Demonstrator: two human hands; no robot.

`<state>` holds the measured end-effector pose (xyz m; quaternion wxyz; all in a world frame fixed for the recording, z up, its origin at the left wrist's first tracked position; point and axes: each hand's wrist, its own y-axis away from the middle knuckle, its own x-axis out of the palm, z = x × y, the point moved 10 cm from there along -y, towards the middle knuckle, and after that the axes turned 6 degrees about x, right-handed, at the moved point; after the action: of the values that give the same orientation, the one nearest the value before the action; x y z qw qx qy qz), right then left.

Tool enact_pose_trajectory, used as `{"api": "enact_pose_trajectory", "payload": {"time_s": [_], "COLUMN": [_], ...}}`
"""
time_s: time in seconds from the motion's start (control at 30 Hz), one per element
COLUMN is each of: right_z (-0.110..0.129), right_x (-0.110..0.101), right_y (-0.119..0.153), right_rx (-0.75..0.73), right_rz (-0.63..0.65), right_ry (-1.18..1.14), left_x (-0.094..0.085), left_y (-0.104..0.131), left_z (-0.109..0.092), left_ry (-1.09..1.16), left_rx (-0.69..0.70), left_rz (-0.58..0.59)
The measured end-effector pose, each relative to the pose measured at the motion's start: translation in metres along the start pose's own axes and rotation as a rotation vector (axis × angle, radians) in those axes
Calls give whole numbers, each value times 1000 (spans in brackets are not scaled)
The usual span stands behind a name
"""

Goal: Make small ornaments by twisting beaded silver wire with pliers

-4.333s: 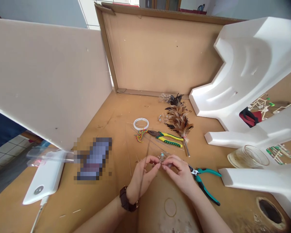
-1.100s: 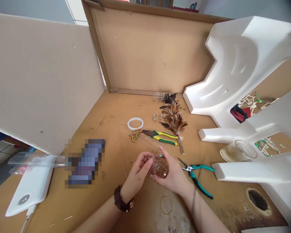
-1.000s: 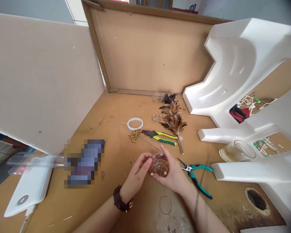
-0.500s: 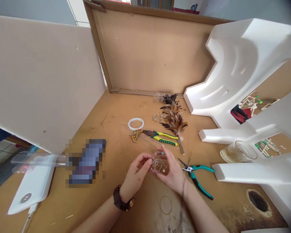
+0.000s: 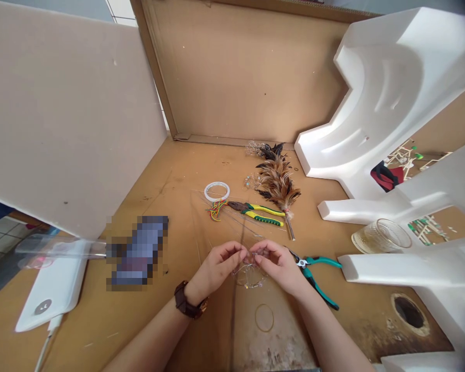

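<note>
A beaded wire ring (image 5: 250, 283) of thin silvery wire hangs between my two hands above the table. My left hand (image 5: 221, 266), with a dark watch on its wrist, pinches the wire at the upper left between thumb and fingers. From the other side, my right hand (image 5: 277, 263) pinches it too, its fingertips close to the left ones. Small beads show along the lower part of the ring; the exact spot gripped is too fine to make out. Teal-handled pliers (image 5: 313, 279) lie just right of my right hand. Behind both hands rest yellow-green pliers (image 5: 258, 213).
Beyond the hands lie a white ring-shaped roll (image 5: 217, 191), colourful threads (image 5: 217, 209), a feather duster (image 5: 277, 181) and loose wire. To the right stand a glass (image 5: 382, 236) and white foam (image 5: 380, 129). A phone (image 5: 141, 250) and white power bank (image 5: 54, 289) lie left.
My right hand has gone from spread around the beaded wire ring to pinching its wire near my left fingertips. The ring now hangs lower beneath the fingers. The view has tilted slightly downward.
</note>
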<state>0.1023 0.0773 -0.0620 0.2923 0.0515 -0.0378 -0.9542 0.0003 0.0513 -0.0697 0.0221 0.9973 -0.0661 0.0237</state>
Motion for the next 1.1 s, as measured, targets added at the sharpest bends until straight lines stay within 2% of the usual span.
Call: {"api": "enact_pose_trajectory", "payload": {"time_s": [0.27,0.37,0.5,0.6,0.73,0.8,0.93,1.0,1.1], "right_z": [-1,-2,-16,-26,-39,-45,-49,-48,-38], "right_x": [-14,-20,-25,-25,-11,-1,17,22,21], "right_y": [-1,-3,-5,-5,-6,-6,-5,-5,-5], "right_rx": [31,40,166,239,330,387,429,422,353], "right_rz": [-127,-172,-203,-205,-133,-80,20,61,80], "right_ry": [-74,-105,-247,-407,-592,-624,-585,-554,-508], "left_x": [-8,-3,9,9,2,4,18,17,0], "left_y": [0,0,1,2,7,12,20,20,15], "left_z": [1,0,-9,-16,-31,-42,-52,-51,-47], "left_ry": [142,232,324,200,-179,-391,-671,-705,-638], "left_rx": [8,31,118,209,388,509,680,692,589], "left_rz": [-65,-15,127,137,9,-26,23,18,-108]}}
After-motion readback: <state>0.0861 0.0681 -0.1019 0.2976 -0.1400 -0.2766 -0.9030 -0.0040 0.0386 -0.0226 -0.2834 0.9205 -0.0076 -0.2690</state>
